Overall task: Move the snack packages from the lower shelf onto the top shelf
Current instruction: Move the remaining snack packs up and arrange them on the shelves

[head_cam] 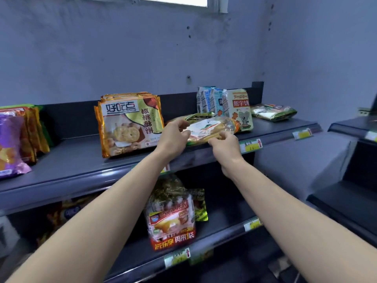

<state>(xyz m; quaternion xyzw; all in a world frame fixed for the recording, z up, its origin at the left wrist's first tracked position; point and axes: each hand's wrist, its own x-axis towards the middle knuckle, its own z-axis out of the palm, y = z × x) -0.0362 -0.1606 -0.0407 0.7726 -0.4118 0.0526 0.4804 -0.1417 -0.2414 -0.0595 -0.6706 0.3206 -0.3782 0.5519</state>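
we hold a clear snack packet (pixel 212 128) with both hands at the front of the top shelf (pixel 81 160). the packet lies on its side, long way across, with pale golden biscuits showing through the wrap and a white label on its face. our left hand (pixel 173 135) grips its left end: the fingers (pixel 183 123) curl round that end from above and below, so it sits inside the curl. our right hand (pixel 224 148) takes the near lower edge towards the middle, with the fingertips (pixel 221 137) bent and pinching the wrap. most of the packet lies beyond and above that hand. the right end sticks out free, past both hands. we cannot tell whether the packet's underside touches the shelf or hangs just over it.

the packet sits between a standing stack of orange biscuit packs (pixel 130 125) on its left and a row of upright bear biscuit packs (pixel 238 109) just behind its right end. a green packet (pixel 273 112) lies flat farther right, and purple bags (pixel 10 144) stand at the far left. yellow price tags (pixel 251 146) sit on the shelf's front edge. on the lower shelf (pixel 224 227), between our forearms, a red and clear bag (pixel 173 221) stands upright.
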